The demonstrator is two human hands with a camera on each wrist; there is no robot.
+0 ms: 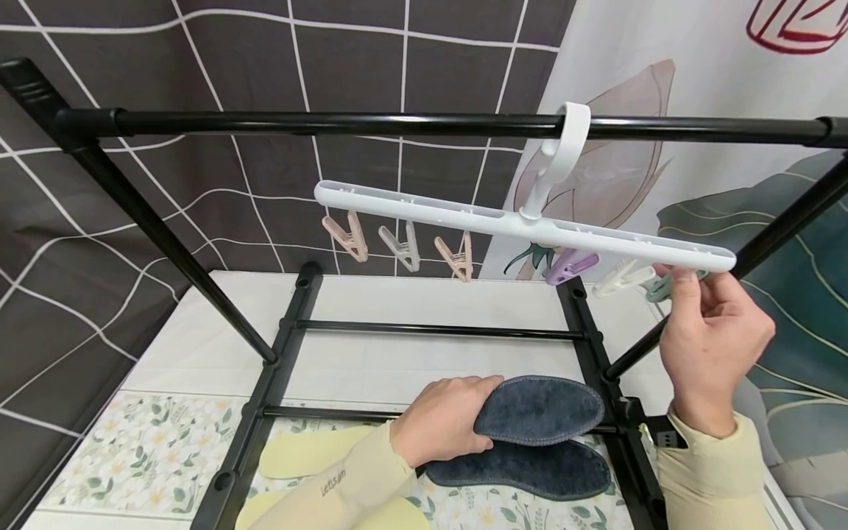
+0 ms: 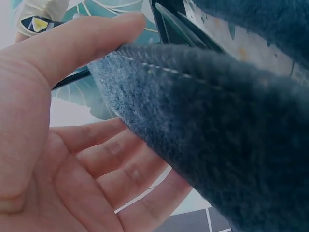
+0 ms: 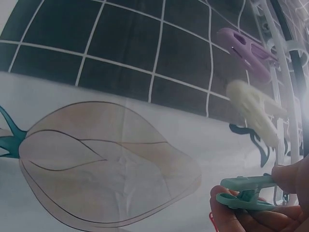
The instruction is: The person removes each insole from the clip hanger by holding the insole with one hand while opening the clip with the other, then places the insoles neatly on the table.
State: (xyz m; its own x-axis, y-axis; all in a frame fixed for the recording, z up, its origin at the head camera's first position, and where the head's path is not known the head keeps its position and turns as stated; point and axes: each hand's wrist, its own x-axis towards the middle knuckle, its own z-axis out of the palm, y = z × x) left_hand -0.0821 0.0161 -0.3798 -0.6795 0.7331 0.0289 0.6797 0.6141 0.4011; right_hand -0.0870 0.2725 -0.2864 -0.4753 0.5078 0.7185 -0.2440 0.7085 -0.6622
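My left hand (image 1: 445,419) holds a dark blue fuzzy insole (image 1: 539,411) by its left end; in the left wrist view the thumb lies on one face of the insole (image 2: 193,116) and the fingers on the other. Just below it is a second dark blue insole (image 1: 523,471), over the floral mat. At the right end of a white clip hanger (image 1: 424,213), my right hand (image 1: 715,338) pinches a green clothespin (image 3: 246,183). Beside that hang a cream clothespin (image 3: 256,111) and a purple clothespin (image 3: 244,54).
The hanger's hook (image 1: 570,143) sits over the black top bar (image 1: 331,124) of a rack. Left of the hook hang pink clothespins (image 1: 349,237) and a grey-white one (image 1: 402,246). Yellow insoles (image 1: 305,450) lie on the floral mat (image 1: 146,449). Curtains (image 1: 252,81) stand behind.
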